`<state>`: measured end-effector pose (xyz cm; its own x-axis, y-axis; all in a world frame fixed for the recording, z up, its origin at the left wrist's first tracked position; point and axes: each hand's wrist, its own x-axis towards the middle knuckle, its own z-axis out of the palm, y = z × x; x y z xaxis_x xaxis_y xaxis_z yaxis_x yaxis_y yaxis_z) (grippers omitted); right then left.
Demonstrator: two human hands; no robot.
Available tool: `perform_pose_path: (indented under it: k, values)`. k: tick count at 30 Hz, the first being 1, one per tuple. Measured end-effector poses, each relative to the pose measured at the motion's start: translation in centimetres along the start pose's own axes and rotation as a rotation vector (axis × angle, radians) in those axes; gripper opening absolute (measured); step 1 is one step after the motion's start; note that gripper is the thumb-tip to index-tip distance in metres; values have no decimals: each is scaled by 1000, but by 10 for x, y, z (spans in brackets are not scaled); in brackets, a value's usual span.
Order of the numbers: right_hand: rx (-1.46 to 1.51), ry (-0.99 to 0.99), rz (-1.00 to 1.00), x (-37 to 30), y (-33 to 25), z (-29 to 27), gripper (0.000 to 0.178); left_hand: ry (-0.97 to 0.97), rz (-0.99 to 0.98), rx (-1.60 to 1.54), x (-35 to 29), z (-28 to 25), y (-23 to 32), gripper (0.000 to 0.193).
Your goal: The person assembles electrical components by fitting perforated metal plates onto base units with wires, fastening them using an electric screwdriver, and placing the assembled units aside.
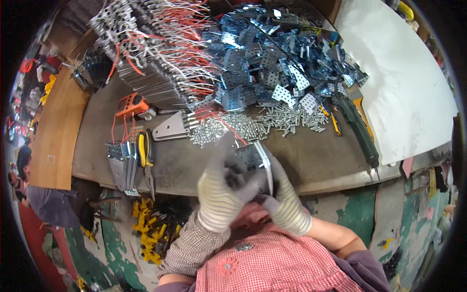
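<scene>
Both my hands wear pale gloves with yellow stripes and grey fingers. My right hand (286,202) is closed round a thin metal plate (265,163), held nearly edge-on above the bench's front edge. Beside that plate is a dark perforated bracket (249,156), and a red wire runs up from it. My left hand (220,192) is closed at the plate's left side, its thumb reaching to the lower edge and one finger pointing up. Its curled fingertips are partly hidden in shadow. Just beyond my hands lie a heap of small metal fasteners (221,127) and a pile of longer screws (291,118).
Blue-grey perforated brackets (262,61) are heaped at the back. Wired metal plates (155,78) stand stacked at back left. An orange meter (131,104), yellow-handled pliers (146,151) and several upright plates (124,165) sit left. A green power screwdriver (357,126) lies right, beside a white board (399,82).
</scene>
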<state>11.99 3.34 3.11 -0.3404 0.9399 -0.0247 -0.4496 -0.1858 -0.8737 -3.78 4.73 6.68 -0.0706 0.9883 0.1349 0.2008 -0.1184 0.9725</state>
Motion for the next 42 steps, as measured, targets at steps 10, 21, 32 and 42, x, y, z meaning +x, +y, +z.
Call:
perform_pose_path:
  k: [10,21,32,42]
  values:
    - [-1225,-252,-371,11,-58,-80,71,-125,105,-1,17,8,-46,53]
    - [-1427,648,-266,-21,-129,-226,72,-118,50,-1,18,10,-51,54]
    - [924,346,-329,43,-33,-106,26,-74,74,-10,16,10,-63,60]
    - [902,313,-382,46,-20,-92,25,-74,108,85,18,11,-55,62]
